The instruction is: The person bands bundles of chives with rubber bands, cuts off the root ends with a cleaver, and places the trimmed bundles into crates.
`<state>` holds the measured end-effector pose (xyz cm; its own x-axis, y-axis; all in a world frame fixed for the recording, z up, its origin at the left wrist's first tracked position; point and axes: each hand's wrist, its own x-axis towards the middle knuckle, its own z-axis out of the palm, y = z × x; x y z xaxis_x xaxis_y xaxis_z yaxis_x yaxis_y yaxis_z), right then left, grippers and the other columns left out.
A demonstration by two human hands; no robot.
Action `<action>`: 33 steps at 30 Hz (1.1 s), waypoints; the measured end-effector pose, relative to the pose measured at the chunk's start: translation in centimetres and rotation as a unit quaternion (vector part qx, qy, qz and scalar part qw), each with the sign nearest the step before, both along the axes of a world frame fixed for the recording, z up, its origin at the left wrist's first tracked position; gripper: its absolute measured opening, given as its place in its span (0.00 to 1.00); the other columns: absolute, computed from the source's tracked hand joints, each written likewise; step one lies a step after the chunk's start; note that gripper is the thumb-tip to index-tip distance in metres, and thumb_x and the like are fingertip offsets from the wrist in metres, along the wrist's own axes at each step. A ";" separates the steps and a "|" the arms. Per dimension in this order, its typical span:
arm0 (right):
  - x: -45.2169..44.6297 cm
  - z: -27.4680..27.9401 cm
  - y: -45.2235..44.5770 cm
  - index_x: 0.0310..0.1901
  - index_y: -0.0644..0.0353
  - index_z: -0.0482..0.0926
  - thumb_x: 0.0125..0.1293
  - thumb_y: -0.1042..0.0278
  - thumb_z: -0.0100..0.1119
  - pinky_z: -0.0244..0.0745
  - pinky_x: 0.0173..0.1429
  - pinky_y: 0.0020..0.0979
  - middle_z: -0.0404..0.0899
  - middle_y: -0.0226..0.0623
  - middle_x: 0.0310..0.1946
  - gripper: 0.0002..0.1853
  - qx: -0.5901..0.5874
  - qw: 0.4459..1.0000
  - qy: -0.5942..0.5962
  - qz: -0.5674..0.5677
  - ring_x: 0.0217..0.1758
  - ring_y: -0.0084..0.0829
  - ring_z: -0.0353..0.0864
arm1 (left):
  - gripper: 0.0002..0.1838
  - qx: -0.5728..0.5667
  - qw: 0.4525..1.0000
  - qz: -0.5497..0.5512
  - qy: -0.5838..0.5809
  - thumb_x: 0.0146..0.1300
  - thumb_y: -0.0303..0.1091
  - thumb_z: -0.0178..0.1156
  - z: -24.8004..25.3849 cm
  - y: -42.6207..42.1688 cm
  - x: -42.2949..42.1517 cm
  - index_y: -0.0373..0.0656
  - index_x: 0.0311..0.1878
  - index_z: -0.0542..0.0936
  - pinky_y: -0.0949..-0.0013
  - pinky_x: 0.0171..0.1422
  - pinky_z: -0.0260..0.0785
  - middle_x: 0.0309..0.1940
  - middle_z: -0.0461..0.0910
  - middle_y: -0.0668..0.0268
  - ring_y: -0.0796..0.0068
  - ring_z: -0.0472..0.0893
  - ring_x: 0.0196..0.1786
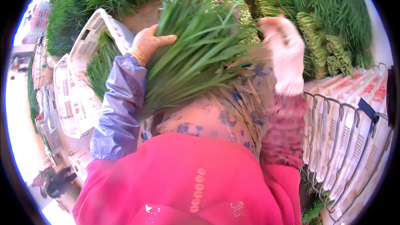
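The left hand has its grip round one side of a bunch of long green leaves, which lies over the patterned apron. The gloved right hand is blurred at the bunch's right end; whether its grip has hold of leaves I cannot tell. Left of the bunch stands a white crate containing greens; beyond its right end lie stacked green stalks.

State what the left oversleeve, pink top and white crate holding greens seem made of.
Left oversleeve: probably coated synthetic, glossy; bright highlights run along its creases. Pink top: seemingly knit, matte; fine ribs show, but the fibre is unclear. White crate: likely moulded plastic, fairly smooth; small openings pierce its walls in a regular pattern.
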<state>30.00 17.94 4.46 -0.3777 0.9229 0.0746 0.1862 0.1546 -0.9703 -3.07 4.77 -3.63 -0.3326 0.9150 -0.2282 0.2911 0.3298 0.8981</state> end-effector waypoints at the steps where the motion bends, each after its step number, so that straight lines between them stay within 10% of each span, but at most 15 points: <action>1: -1.6 1.3 -2.2 0.50 0.58 0.82 0.63 0.65 0.69 0.82 0.51 0.31 0.85 0.35 0.46 0.15 0.013 0.993 0.012 0.116 0.47 0.31 0.85 | 0.25 0.000 0.998 -0.021 0.059 0.58 0.46 0.73 -0.4 0.1 -0.3 0.39 0.53 0.84 0.64 0.50 0.75 0.42 0.88 0.58 0.66 0.86 0.41; 3: -5.5 0.9 -4.7 0.55 0.58 0.80 0.53 0.57 0.76 0.69 0.70 0.43 0.82 0.38 0.57 0.28 0.370 0.886 -0.050 0.274 0.65 0.42 0.77 | 0.25 0.007 0.992 -0.038 0.119 0.58 0.49 0.73 -0.5 0.2 -0.2 0.41 0.52 0.85 0.63 0.51 0.74 0.41 0.88 0.57 0.63 0.86 0.43; 5: -8.6 -1.4 -7.3 0.65 0.59 0.72 0.48 0.49 0.77 0.60 0.74 0.46 0.73 0.44 0.66 0.44 0.396 0.846 -0.217 0.282 0.75 0.42 0.65 | 0.24 0.027 0.996 -0.011 0.087 0.59 0.47 0.74 -0.6 0.0 -0.2 0.40 0.52 0.85 0.64 0.52 0.74 0.41 0.88 0.58 0.65 0.86 0.44; 7: -9.6 -3.3 -7.7 0.57 0.61 0.75 0.53 0.46 0.74 0.68 0.61 0.46 0.80 0.44 0.54 0.36 0.320 0.847 -0.294 0.306 0.61 0.42 0.76 | 0.25 0.026 0.962 0.130 -0.237 0.61 0.27 0.73 2.2 -0.5 1.7 0.33 0.60 0.78 0.66 0.54 0.78 0.45 0.86 0.59 0.68 0.85 0.46; 9: -8.7 -2.5 -8.6 0.51 0.60 0.76 0.56 0.46 0.71 0.71 0.57 0.44 0.84 0.43 0.44 0.30 0.208 0.795 -0.410 0.395 0.53 0.44 0.81 | 0.24 0.019 0.945 0.168 -0.280 0.62 0.26 0.71 2.5 -1.1 0.4 0.34 0.60 0.76 0.63 0.51 0.81 0.45 0.86 0.57 0.67 0.86 0.44; 20: -6.8 0.1 -9.2 0.52 0.54 0.78 0.51 0.41 0.72 0.65 0.60 0.43 0.79 0.30 0.49 0.32 0.312 0.810 -0.396 0.300 0.59 0.32 0.75 | 0.20 0.015 0.937 0.143 -0.320 0.61 0.25 0.71 1.9 -0.3 1.0 0.34 0.56 0.78 0.63 0.47 0.83 0.43 0.86 0.58 0.67 0.87 0.41; 23: -8.2 -0.4 -8.2 0.59 0.56 0.78 0.47 0.41 0.73 0.61 0.67 0.44 0.78 0.30 0.59 0.39 0.441 0.812 -0.214 0.317 0.67 0.32 0.72 | 0.24 -0.017 0.951 0.079 -0.298 0.63 0.26 0.70 1.4 -0.4 0.6 0.38 0.61 0.75 0.67 0.47 0.81 0.47 0.84 0.61 0.72 0.85 0.43; 27: -9.5 -3.0 -9.9 0.65 0.58 0.72 0.45 0.45 0.77 0.67 0.64 0.46 0.71 0.39 0.65 0.46 0.314 0.807 -0.353 0.356 0.69 0.42 0.69 | 0.20 0.043 0.940 0.125 -0.316 0.62 0.25 0.70 2.4 -0.9 1.0 0.35 0.56 0.77 0.61 0.47 0.83 0.45 0.85 0.58 0.67 0.87 0.41; 33: -7.2 -4.4 -11.1 0.59 0.58 0.74 0.48 0.44 0.75 0.70 0.55 0.43 0.73 0.38 0.61 0.39 0.332 0.840 -0.261 0.340 0.63 0.41 0.70 | 0.23 0.025 0.930 0.132 -0.341 0.66 0.25 0.65 1.0 -1.7 -0.9 0.35 0.63 0.74 0.62 0.50 0.85 0.48 0.84 0.57 0.66 0.87 0.44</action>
